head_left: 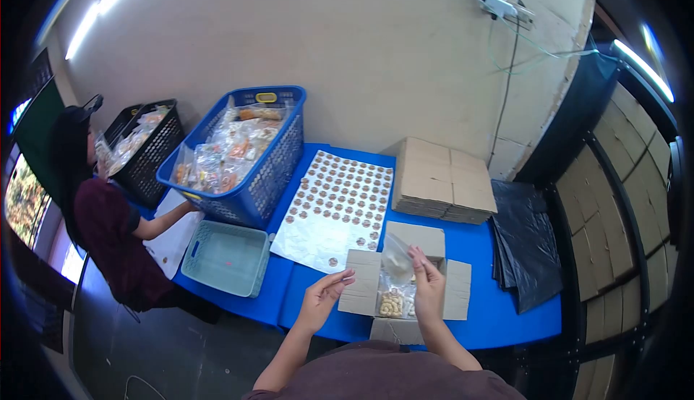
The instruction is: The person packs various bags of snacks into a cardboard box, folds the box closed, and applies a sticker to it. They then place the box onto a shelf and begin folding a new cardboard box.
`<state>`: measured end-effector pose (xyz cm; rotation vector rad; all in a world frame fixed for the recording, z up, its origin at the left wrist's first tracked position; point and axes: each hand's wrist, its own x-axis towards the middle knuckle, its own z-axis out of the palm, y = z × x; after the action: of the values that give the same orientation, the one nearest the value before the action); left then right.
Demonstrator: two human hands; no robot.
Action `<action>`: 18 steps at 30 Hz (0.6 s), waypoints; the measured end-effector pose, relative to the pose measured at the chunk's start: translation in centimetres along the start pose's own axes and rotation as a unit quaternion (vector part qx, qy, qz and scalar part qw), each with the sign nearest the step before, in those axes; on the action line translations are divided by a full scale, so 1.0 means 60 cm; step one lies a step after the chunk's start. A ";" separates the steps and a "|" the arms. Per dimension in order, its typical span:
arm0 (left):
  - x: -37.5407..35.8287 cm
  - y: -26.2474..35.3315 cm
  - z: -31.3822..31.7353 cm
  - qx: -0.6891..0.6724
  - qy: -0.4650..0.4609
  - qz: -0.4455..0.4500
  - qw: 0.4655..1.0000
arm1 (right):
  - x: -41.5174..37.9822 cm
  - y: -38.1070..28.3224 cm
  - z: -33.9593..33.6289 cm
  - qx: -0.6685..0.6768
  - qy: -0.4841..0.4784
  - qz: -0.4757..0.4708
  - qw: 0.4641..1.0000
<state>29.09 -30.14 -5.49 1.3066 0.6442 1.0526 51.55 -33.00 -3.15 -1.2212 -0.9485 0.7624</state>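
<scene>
An open cardboard box point(357, 300) with its flaps spread stands on the blue table in front of me. Clear bags of pale snacks point(391, 303) lie inside it. My right hand point(428, 284) is over the box's right side, its fingers pinching the top of a clear plastic bag point(396, 258). Left of the box, my left hand point(325, 300) is raised with thumb and fingertips pressed together; whatever they hold, if anything, is too small to name. Behind the box lies a white sheet point(318, 238) with rows of round brown stickers.
A blue basket point(278, 165) full of bagged snacks and an empty pale green tray point(249, 285) are at left. A co-worker point(108, 241) stands beside a black basket point(168, 150). Flattened cartons point(441, 176) and black plastic bags point(526, 233) lie toward the right.
</scene>
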 end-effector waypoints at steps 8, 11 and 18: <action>0.032 -0.077 0.119 0.045 -0.063 0.033 0.996 | -0.033 0.033 -0.027 -0.062 -0.163 -0.090 0.981; 0.032 -0.094 0.148 -0.010 0.009 0.005 1.000 | -0.029 0.053 -0.038 -0.049 -0.097 -0.025 0.994; 0.061 -0.079 0.151 0.077 0.058 -0.140 0.985 | 0.005 0.087 -0.096 -0.180 -0.062 -0.054 0.980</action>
<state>39.70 -30.65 -7.66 1.2495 0.9838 0.8638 56.93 -34.15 -8.62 -1.4323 -1.2860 0.6011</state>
